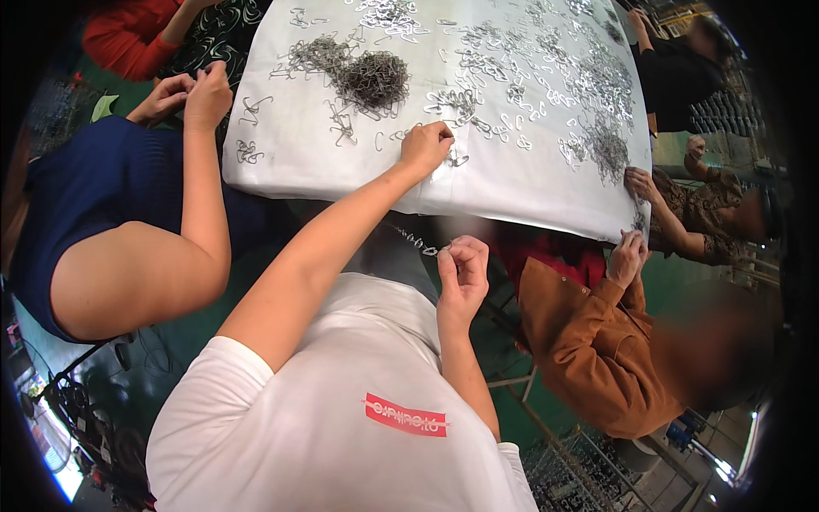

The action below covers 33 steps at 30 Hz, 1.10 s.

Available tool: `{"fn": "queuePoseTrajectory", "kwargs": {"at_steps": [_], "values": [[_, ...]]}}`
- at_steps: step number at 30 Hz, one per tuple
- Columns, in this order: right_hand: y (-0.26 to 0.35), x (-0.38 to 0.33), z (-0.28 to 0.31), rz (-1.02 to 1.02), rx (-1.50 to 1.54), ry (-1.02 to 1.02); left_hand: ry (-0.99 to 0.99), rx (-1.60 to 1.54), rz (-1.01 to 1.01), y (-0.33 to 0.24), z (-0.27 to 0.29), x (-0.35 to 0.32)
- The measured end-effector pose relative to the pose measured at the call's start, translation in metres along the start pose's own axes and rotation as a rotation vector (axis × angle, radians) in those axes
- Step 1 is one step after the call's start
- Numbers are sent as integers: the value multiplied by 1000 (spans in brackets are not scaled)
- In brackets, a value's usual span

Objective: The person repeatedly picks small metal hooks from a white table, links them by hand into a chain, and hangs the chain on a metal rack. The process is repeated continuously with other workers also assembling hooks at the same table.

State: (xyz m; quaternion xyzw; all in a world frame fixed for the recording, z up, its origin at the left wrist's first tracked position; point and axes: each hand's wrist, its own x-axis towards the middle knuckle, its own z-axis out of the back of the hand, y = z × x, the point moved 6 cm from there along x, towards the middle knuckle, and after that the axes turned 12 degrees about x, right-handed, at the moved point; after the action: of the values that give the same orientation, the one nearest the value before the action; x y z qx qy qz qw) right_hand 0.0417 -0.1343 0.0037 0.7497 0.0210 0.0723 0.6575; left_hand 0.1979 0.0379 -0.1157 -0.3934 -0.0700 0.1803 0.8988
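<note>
My left hand (426, 147) reaches over the near edge of a white-covered table (307, 158), fingers pinched together on a small metal wire clip (455, 159) lying there. Below the table edge, my right hand (465, 266) is held in front of my white shirt. It pinches the end of a short chain of linked metal clips (413, 240), which runs up and left toward the table. A dense grey pile of the same clips (372, 78) lies just beyond my left hand.
Several loose clips (597, 94) are scattered over the table's right half. A person in blue (102, 188) on the left works clips with both hands (186, 92). A person in a brown jacket (589, 341) and another person's hand (641, 183) are at the right edge.
</note>
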Motion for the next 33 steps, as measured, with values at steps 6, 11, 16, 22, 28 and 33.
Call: {"fn": "queuePoseTrajectory", "kwargs": {"at_steps": [6, 11, 16, 22, 28, 33], "values": [[2, -9, -2, 33, -15, -42, 143, 6, -62, -19, -8, 27], [6, -18, -1, 43, -40, -100, 170, 43, -170, -41, -16, 38], [7, -15, 0, 60, -29, -110, 272, 563, -470, -48, -22, 29], [13, 4, 1, 66, -33, -46, 280, 234, -252, -51, -3, 39], [13, 21, -1, 69, -32, 46, 274, 70, -75, -24, 8, 26], [11, 29, 4, 67, -89, 66, 250, -133, -83, -39, 3, 43]]}}
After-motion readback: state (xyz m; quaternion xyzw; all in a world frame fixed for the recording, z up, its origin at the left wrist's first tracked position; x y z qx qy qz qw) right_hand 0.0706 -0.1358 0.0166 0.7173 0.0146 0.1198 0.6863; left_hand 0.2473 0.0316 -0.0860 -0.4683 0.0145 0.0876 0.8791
